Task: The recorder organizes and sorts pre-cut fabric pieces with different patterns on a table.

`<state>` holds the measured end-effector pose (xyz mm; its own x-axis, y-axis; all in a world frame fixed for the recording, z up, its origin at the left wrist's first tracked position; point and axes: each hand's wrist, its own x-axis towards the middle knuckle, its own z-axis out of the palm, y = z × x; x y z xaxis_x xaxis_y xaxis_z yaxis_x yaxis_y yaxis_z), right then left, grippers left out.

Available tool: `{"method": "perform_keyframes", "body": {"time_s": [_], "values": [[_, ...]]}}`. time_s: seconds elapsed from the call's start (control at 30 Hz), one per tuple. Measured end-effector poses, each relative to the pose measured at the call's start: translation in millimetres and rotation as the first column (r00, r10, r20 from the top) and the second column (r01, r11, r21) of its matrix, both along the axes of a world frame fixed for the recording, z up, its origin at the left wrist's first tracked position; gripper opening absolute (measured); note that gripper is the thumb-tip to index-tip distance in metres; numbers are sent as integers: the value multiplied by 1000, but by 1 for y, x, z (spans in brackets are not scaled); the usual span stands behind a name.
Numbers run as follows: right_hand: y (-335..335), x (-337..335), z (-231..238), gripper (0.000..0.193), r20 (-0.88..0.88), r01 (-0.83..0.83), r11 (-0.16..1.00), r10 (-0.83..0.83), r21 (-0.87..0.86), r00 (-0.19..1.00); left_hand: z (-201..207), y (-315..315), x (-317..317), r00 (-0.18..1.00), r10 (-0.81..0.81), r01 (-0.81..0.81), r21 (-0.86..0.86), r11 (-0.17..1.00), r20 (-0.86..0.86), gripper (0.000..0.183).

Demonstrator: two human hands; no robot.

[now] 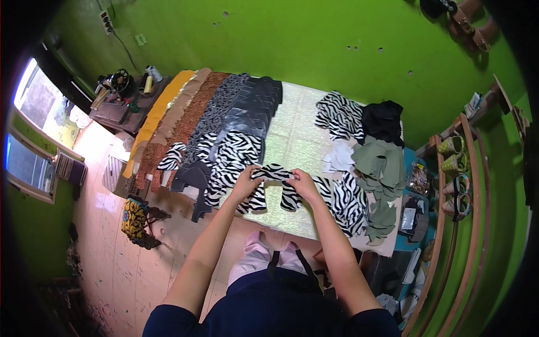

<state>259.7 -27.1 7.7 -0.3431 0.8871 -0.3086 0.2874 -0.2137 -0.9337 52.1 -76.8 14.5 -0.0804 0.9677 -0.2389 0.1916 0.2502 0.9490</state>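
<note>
Between my two hands a black-and-white zebra-print cut piece [274, 172] is stretched out level above the table's near part. My left hand [246, 183] pinches its left end, and my right hand [304, 184] pinches its right end. Zebra-print strips show below both hands; whether they belong to the held piece or lie under it, I cannot tell. Beside my left hand lies a spread of zebra-print pieces [238, 147]. To the right of my right hand are more zebra-print pieces [349, 206].
Overlapping rows of yellow, brown, speckled and dark grey pieces [254, 101] cover the left of the pale table [295, 115]. Olive-green pieces [382, 163] and black cloth [383, 121] lie at right. A sewing machine [119, 81] stands far left; a wooden rack [473, 224] with sandals stands right.
</note>
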Motion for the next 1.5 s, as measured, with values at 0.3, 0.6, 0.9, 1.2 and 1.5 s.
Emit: {"method": "perform_keyframes", "body": {"time_s": [0.3,0.6,0.9,1.2,1.5], "values": [[-41,-100,-10,26,66,20,987,-30,157,997,0,-44,-89,990,132,-129,52,990,-42,21],[-69,-143,-25,36,140,186,967,-211,171,968,1,-45,-125,901,50,60,240,969,-431,25],[-89,-152,-17,33,400,51,854,-294,518,868,-1,-53,-122,657,104,267,359,895,-747,26],[-87,-122,-4,25,291,104,724,-399,681,869,9,-31,-66,669,105,416,488,767,-736,22],[-77,-4,-6,22,445,152,640,-666,753,599,0,-8,73,670,-224,619,366,695,-708,19]]}}
